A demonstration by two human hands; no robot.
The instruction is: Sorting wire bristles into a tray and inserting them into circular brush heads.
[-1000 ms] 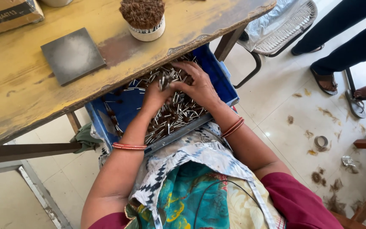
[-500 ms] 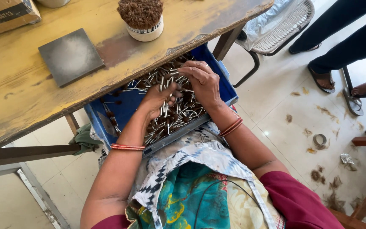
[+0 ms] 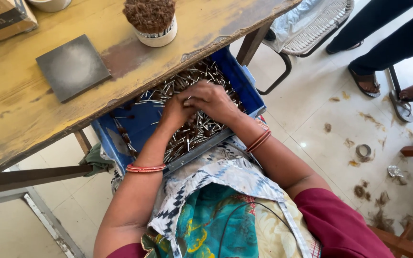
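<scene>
While I sat at the worktop (image 3: 20, 119), my left hand (image 3: 175, 111) and right hand (image 3: 211, 99) lay together, fingertips touching, on the heap of small metal pins (image 3: 192, 136) in the blue crate (image 3: 249, 93) on my lap, half under the worktop's edge. Whether either hand gripped any pins I could not tell. On the worktop lay a grey slab (image 3: 72, 67), and beyond it stood a white cup (image 3: 156, 36) packed with brown bristles.

Bright even daylight, sharp, soft shadows
</scene>
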